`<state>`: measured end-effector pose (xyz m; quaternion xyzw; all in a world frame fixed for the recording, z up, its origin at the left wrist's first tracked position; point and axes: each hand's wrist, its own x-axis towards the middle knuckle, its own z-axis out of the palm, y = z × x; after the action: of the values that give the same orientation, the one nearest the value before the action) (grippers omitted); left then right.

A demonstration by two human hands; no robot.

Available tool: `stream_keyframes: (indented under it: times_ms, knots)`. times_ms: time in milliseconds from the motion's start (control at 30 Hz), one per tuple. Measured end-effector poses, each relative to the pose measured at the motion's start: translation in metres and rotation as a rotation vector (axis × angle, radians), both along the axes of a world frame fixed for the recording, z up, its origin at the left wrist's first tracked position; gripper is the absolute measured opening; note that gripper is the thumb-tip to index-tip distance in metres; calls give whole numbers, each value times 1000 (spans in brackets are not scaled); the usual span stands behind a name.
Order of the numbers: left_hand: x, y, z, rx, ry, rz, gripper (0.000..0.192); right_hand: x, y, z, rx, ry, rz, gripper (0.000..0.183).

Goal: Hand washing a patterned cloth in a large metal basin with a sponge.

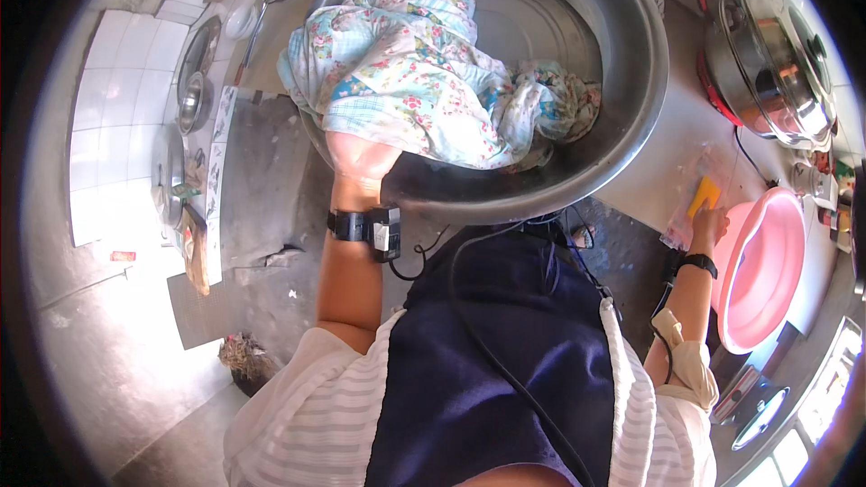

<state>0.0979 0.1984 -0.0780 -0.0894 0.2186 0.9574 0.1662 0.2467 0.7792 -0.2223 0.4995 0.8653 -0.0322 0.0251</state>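
Observation:
A wide stainless steel basin (632,108) stands before me. Patterned floral fabric (419,81) lies bunched in it and over its left rim. My left hand (365,159) is under the near left edge of this cloth, its fingers covered by the fabric, so its grip cannot be seen. Off to the right, my right hand (709,224) is closed at the end of a yellow object (703,195) in or against a clear plastic bag (683,216). A pink plastic basin (768,270) is right beside that hand.
An electric steel pot (751,67) with a glass lid stands at the upper right, its cord trailing on the counter. Bowls, a ladle (254,34) and a wooden board (195,250) are at the left. Black cables hang over my dark apron.

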Motion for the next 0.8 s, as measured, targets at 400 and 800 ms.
stream_keyframes:
  times_ms: [400, 800]
  knots:
    - [11, -14, 0, 122, 153, -101, 25, 5, 12, -29, 116, 226, 247, 39]
    - [8, 33, 37, 277, 371, -321, 47, -2, 16, -15, 24, 69, 205, 37]
